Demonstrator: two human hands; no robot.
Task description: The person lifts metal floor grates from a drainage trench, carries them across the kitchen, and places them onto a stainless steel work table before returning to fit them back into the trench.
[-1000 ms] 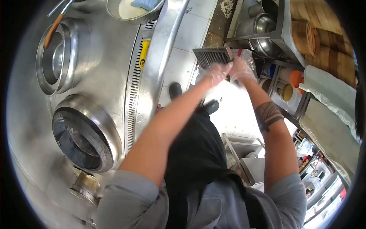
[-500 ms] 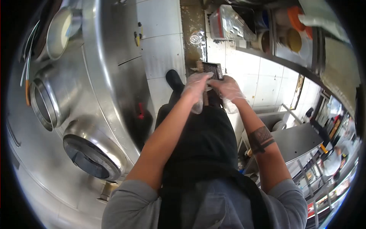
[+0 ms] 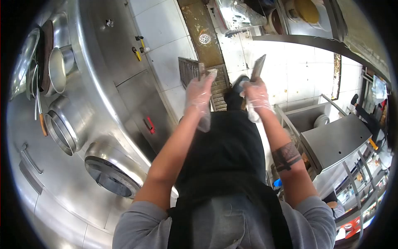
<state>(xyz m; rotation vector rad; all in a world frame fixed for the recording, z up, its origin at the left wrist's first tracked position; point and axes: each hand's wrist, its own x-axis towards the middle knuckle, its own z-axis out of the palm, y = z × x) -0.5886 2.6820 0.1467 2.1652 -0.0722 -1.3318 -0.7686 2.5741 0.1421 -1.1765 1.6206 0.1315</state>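
My left hand (image 3: 199, 94), in a clear plastic glove, is closed on a slotted metal grate (image 3: 188, 71), tilted up above the floor. Another slotted grate (image 3: 220, 83) lies along the floor drain channel (image 3: 201, 20), just beyond that hand. In my right hand (image 3: 255, 95), also gloved, is a flat metal piece (image 3: 259, 66) seen nearly edge-on; its face is hidden. The two hands are apart, both in front of my black apron (image 3: 224, 145). A dark shoe (image 3: 235, 93) is on the floor between them.
On the left runs a steel counter (image 3: 93, 74) with round burner openings, metal bowls (image 3: 58, 70) and pots. A round strainer (image 3: 205, 39) sits in the channel. Shelves with containers (image 3: 306, 11) stand at upper right, a steel cart (image 3: 336, 139) at right. Another person (image 3: 383, 153) is at the far right.
My hands have moved apart from being close together over the grates. The left now raises one grate to the left, and the right has moved off with a flat metal piece. My view has shifted.
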